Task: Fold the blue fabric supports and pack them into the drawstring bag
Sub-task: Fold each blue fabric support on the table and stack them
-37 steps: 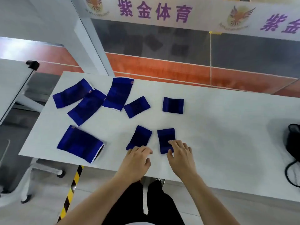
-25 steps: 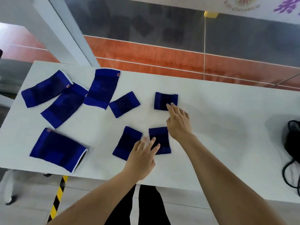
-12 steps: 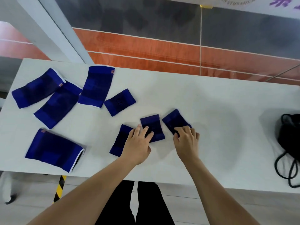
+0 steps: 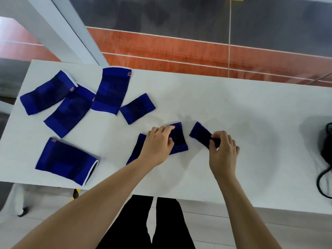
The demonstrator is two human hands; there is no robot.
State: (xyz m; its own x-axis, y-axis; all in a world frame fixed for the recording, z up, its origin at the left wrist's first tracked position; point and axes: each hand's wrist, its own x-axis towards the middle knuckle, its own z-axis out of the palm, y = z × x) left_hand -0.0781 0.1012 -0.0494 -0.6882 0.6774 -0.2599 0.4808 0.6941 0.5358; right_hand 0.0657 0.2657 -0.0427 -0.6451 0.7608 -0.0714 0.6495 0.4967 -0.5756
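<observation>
Several blue fabric supports lie on the white table point(image 4: 233, 108). My right hand point(image 4: 222, 151) pinches the near end of a small blue support point(image 4: 201, 134) and lifts that end off the table. My left hand point(image 4: 158, 144) rests across two small supports: its fingers curl onto the middle one point(image 4: 179, 141), and its wrist covers part of another point(image 4: 136, 150). A fourth small support point(image 4: 137, 108) lies farther back. Larger supports lie at the left: one near the front edge point(image 4: 66, 160) and three overlapping at the back point(image 4: 111, 90). The black drawstring bag point(image 4: 326, 141) sits at the right edge, partly out of view.
The bag's black cord point(image 4: 321, 184) loops over the table at the right. A white post point(image 4: 59, 26) stands behind the table's left end. The table's front edge runs just before my legs.
My right hand has curled round the end of the rightmost small support and raised it. My left hand has slid further over the middle small support.
</observation>
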